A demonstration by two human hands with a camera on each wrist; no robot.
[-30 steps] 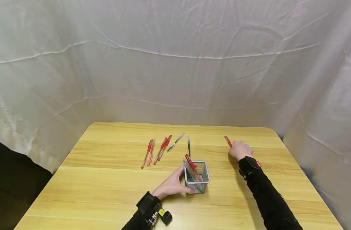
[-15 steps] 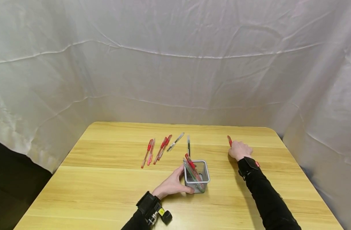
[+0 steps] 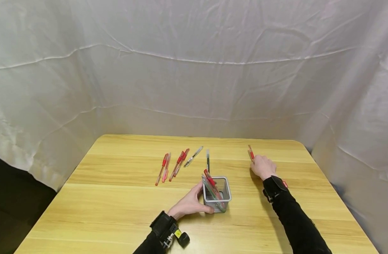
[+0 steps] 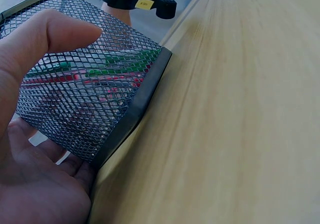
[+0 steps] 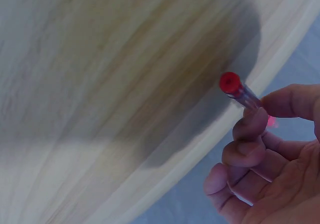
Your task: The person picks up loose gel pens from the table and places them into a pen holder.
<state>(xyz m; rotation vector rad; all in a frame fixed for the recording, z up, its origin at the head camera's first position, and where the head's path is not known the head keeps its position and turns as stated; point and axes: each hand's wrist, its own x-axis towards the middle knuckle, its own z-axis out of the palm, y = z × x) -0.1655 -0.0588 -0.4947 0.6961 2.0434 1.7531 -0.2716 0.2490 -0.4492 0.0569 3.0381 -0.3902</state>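
A silver wire-mesh pen holder (image 3: 226, 183) stands on the table, with a red pen (image 3: 210, 177) and a green pen (image 3: 209, 183) leaning inside it. My left hand (image 3: 191, 203) grips the holder from its left side; in the left wrist view the thumb and fingers of the left hand (image 4: 35, 149) lie around the mesh wall (image 4: 85, 104). Over the right part of the table my right hand (image 3: 264, 167) pinches a red pen (image 3: 251, 152) between thumb and fingers. The pen's red end (image 5: 230, 83) points out from the right hand (image 5: 270, 154) in the right wrist view.
Left of the holder lie several red pens (image 3: 161, 171) on the wooden table (image 3: 117, 204). A clear pen with dark ink (image 3: 193, 156) lies beside them, and another dark pen (image 3: 208, 160) lies just behind the holder. A pale curtain (image 3: 194, 88) hangs behind the table.
The red pen in my right hand has tipped up and swung slightly, and the hand has shifted a little left. My left hand and the pen holder stay in place.
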